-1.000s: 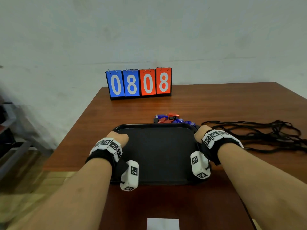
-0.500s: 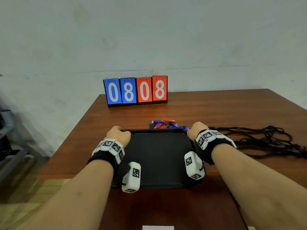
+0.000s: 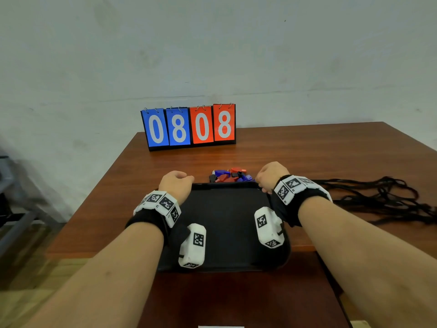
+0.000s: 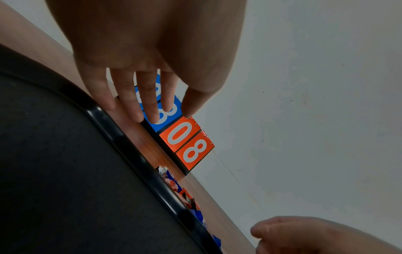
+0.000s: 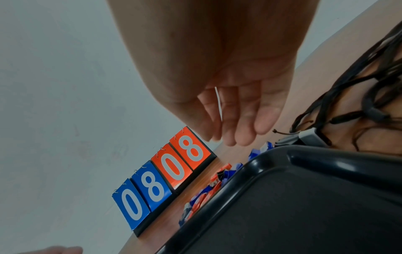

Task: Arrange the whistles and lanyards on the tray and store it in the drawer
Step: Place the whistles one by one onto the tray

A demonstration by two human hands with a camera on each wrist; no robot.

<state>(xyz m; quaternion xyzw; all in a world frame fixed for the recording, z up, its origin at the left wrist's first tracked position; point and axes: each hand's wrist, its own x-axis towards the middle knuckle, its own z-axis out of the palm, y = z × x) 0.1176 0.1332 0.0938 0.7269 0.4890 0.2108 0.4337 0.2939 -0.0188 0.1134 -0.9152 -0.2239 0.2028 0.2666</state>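
- Two hands hover at the far corners of the flat black plastic tray point(image 3: 224, 223) on the brown wooden table point(image 3: 307, 150): left hand point(image 3: 176, 185), right hand point(image 3: 268, 175), each grip spread, holding nothing.
- Tray: probably stiff, light; take its side rims.
- Black cord lanyards point(image 3: 383, 197), right of tray: limp, tangling; gather bunched.
- Red and blue plastic whistles point(image 3: 230, 175), just beyond the far rim: small, hard; pinch singly.

We count one black tray point(image 3: 227, 223) at the near edge of the bench point(image 3: 307, 150). Beyond its far rim lies one heap of whistles point(image 3: 230, 175), red and blue ones mixed; they overlap too much for us to give a sure number of each colour. Toward the right edge we see one tangle of black lanyards point(image 3: 383, 197), its separate cords not countable. At the far edge stands one scoreboard point(image 3: 189, 126) with four cards, two blue and two red. We count two hands, the left hand point(image 3: 176, 185) and the right hand point(image 3: 269, 175).
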